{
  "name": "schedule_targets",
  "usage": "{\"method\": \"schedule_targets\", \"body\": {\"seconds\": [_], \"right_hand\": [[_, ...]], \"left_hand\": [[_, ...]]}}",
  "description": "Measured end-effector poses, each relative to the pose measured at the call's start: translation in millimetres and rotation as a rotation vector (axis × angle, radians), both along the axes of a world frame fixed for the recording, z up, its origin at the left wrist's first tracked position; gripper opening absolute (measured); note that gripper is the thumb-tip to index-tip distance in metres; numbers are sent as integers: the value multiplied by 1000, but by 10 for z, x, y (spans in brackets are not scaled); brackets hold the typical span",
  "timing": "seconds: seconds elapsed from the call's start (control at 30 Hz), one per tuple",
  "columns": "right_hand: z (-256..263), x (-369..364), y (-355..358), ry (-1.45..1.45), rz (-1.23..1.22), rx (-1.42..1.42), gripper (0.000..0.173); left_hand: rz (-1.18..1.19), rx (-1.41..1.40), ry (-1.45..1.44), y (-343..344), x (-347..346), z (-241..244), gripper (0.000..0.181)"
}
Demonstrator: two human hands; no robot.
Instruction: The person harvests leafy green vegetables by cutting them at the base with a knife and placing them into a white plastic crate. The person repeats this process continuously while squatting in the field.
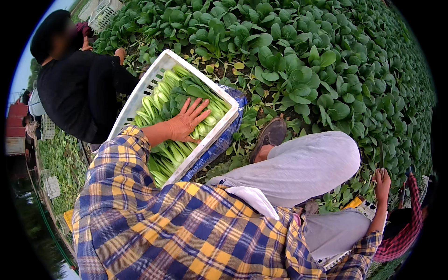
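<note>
My left hand lies palm down on the cut bok choy, its fingers spread. The greens fill a white plastic crate, pale stalks toward the sides and dark leaves in the middle. Blue printed sacking shows along the crate's right side. Out at the far right, my right hand grips a knife, whose thin blade points away from me among growing leaves. The knife's handle is mostly covered by my fingers.
Dense bok choy plants cover the ground ahead. A person in black crouches beyond the crate's left side. Red-checked sleeves of another person show at far right. Another white crate stands by my right leg; more crates stand farther off.
</note>
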State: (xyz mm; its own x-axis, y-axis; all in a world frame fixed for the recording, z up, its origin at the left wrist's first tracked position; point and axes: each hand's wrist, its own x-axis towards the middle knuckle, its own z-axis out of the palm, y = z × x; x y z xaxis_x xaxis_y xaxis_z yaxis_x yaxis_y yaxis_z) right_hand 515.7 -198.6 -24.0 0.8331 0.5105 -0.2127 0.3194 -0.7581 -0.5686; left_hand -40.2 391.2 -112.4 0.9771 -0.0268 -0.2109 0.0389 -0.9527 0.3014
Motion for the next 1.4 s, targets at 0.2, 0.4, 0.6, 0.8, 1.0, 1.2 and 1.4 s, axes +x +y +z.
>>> {"method": "schedule_targets", "body": {"seconds": [0.2,0.4,0.6,0.8,1.0,1.2,1.4], "right_hand": [[28,58,229,-26,43,-37,24],[151,-17,460,10,70,-52,26],[397,-129,508,49,1,-86,25],[583,-349,544,18,108,-152,23],[782,-527,965,264,202,-652,29],[110,-598,1276,349,410,-708,33],[-1122,-586,992,218,223,-559,33]], "left_hand": [[0,179,422,-141,261,632,131],[328,162,55,-386,434,1016,40],[674,153,-281,-548,542,451,61],[646,125,-100,-511,435,123,72],[611,49,18,-340,477,26,69],[572,97,104,-485,586,663,66],[637,-230,-112,-421,1566,1838,24]]}}
